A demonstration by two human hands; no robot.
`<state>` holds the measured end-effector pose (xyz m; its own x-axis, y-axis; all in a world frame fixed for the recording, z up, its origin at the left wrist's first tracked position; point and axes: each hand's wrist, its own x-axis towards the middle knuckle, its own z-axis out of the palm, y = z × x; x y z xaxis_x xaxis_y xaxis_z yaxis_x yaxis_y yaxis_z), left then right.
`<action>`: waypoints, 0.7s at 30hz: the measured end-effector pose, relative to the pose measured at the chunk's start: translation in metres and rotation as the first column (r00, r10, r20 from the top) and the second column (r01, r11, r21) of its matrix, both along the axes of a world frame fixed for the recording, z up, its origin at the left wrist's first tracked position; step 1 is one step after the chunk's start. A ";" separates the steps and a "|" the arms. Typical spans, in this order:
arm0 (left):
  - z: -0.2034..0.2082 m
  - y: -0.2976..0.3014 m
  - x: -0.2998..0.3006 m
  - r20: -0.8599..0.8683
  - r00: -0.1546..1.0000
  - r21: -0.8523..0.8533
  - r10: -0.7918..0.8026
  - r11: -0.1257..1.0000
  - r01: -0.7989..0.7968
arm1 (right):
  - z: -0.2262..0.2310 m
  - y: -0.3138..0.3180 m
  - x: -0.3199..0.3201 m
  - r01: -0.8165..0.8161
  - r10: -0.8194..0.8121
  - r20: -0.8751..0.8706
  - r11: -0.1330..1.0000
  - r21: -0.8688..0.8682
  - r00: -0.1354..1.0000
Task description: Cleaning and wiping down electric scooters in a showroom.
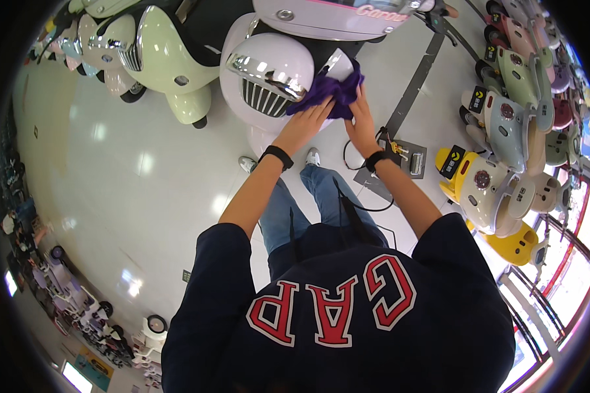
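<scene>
A crumpled purple cloth (326, 93) lies against the rounded end of a pale pink-white scooter (233, 88), next to its chrome trim (263, 74) and slatted grille. My left hand (306, 123) grips the cloth's near left edge, its fingertips partly sunk in the folds. At the cloth's right side, my right hand (359, 121) has its fingers pressed into the fabric, with the thumb toward the left hand. Part of a shiny chrome piece (338, 65) shows just above the cloth. The folds hide the surface beneath.
A pale green scooter (167, 62) stands to the left. Along the right side is a row of scooters, including a yellow and cream one (482, 187). A metal floor box (408, 159) with cables lies right of my feet. More scooters line the far left.
</scene>
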<state>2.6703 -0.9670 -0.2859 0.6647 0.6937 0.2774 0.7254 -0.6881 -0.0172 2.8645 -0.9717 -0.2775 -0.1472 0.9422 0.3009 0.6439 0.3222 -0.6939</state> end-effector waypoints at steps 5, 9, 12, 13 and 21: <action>-0.029 -0.020 -0.052 0.027 0.994 -0.126 -0.101 0.986 0.104 | -0.013 -0.027 -0.019 -0.186 0.178 0.290 0.983 -0.003 0.940; -0.053 -0.036 -0.100 0.008 0.998 -0.214 -0.068 0.974 0.069 | -0.017 -0.026 -0.053 -0.375 0.342 0.433 0.927 -0.008 0.834; -0.062 -0.038 -0.129 -0.001 0.999 -0.143 0.046 0.989 -0.046 | -0.013 -0.011 -0.083 -0.467 0.421 0.441 0.884 -0.006 0.793; -0.065 -0.038 -0.135 0.022 0.993 -0.189 0.113 0.976 -0.107 | -0.012 -0.006 -0.094 -0.480 0.435 0.446 0.877 -0.014 0.782; -0.080 -0.041 -0.146 0.362 0.873 -0.361 0.326 0.913 -0.191 | 0.001 0.013 -0.168 -0.429 0.359 0.545 0.903 0.002 0.758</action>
